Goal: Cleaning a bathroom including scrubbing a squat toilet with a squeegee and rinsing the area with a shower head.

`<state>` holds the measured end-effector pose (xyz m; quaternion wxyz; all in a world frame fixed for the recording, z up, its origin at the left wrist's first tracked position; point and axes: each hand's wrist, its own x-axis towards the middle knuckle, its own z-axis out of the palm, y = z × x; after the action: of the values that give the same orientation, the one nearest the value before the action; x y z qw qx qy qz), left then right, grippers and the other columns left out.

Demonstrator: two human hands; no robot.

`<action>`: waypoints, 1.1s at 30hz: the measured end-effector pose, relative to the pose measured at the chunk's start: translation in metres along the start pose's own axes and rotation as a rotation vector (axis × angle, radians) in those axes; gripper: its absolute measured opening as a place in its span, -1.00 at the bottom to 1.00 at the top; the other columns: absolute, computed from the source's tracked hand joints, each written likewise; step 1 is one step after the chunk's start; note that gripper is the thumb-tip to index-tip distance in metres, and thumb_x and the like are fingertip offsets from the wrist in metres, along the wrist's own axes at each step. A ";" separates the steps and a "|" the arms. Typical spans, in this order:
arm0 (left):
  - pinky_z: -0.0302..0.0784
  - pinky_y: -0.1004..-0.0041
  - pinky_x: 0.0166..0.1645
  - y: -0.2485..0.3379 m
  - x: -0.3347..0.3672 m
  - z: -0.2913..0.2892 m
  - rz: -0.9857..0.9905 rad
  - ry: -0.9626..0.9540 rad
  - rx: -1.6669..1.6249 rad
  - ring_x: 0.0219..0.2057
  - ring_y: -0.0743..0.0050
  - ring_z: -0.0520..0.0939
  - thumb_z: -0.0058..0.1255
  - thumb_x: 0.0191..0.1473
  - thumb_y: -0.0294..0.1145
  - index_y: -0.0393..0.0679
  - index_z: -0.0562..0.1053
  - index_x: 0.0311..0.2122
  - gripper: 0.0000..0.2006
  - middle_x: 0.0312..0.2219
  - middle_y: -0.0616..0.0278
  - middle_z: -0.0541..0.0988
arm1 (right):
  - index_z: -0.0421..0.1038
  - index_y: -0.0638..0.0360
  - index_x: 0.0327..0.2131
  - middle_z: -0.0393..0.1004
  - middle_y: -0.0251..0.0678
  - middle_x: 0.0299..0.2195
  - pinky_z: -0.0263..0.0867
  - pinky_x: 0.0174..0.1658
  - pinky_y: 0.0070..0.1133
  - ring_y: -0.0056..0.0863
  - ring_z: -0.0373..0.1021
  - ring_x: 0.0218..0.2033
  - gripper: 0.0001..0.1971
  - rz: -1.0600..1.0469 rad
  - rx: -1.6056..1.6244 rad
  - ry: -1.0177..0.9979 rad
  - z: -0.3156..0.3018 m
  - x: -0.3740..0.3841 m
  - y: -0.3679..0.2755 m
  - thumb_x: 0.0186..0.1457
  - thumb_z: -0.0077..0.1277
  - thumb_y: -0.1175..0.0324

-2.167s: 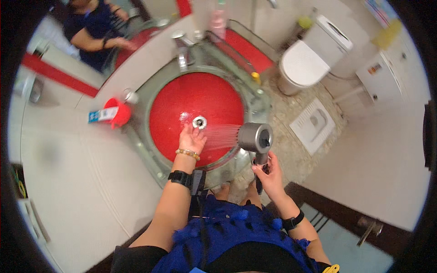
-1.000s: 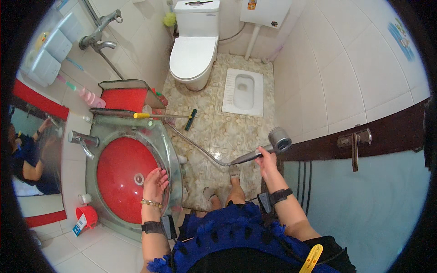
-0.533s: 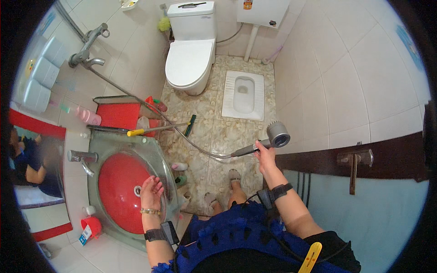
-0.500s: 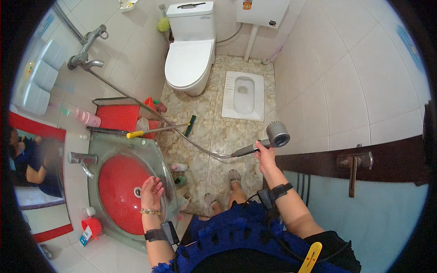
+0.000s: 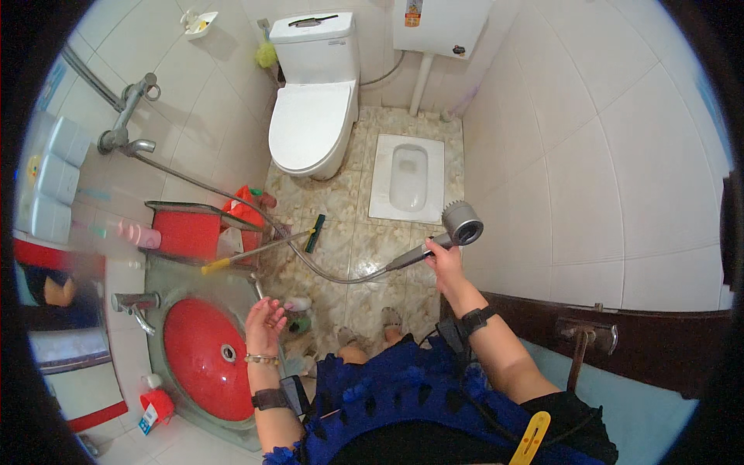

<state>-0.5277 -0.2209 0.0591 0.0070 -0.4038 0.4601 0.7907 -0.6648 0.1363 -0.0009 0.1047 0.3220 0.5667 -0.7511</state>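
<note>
Shower head, grey, 1 piece: held out over the floor, right of centre, its round face tilted toward the right wall. Right hand: fingers wrapped about the handle just below the head, gripping it. Grey hose: runs from the handle's lower end in a slack curve leftward to the metal wall tap. Left hand: fingers loosely curled and slightly apart, palm turned inward, above the near edge of the glass surface; contact with it cannot be told. Set in that surface, 1 red basin with a metal drain ring, and a chrome faucet at its left. Red cup: below the basin in view, near the wall. Pole with yellow end: lying aslant under the hose, its dark green blade on the patterned floor. Beyond: 1 white toilet, lid down, and 1 squat pan, to the right of it.
</note>
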 end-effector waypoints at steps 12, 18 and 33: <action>0.44 0.49 -0.34 0.035 0.058 0.031 -0.054 -0.133 0.044 -0.38 0.49 0.48 -0.12 0.00 -0.30 -0.08 0.31 -0.19 -0.76 -0.35 0.28 0.46 | 0.21 0.19 -0.33 0.33 -0.37 -0.43 0.18 -0.40 -0.59 -0.57 0.27 -0.42 -0.69 0.115 -0.132 -0.006 0.020 -0.013 0.014 -0.18 0.08 0.40; 0.42 0.52 -0.35 0.048 0.075 0.028 -0.073 -0.126 0.073 -0.40 0.52 0.48 -0.12 -0.01 -0.30 -0.10 0.32 -0.20 -0.76 -0.35 0.28 0.46 | 0.15 0.18 -0.26 0.29 -0.34 -0.32 0.18 -0.26 -0.55 -0.55 0.26 -0.31 -0.62 0.002 -0.024 0.019 0.048 0.006 -0.014 -0.16 0.07 0.37; 0.39 0.47 -0.30 0.031 0.091 0.047 -0.205 -0.179 0.183 -0.36 0.48 0.46 -0.12 0.00 -0.30 -0.09 0.32 -0.19 -0.75 -0.35 0.29 0.46 | 0.25 0.22 -0.35 0.35 -0.34 -0.45 0.21 -0.41 -0.56 -0.55 0.28 -0.40 -0.68 0.237 -0.218 0.041 0.013 -0.033 0.044 -0.20 0.10 0.33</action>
<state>-0.6305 -0.2370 0.0350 0.1655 -0.3740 0.4843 0.7734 -0.6210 0.1027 -0.0139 0.2153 0.3884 0.6050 -0.6608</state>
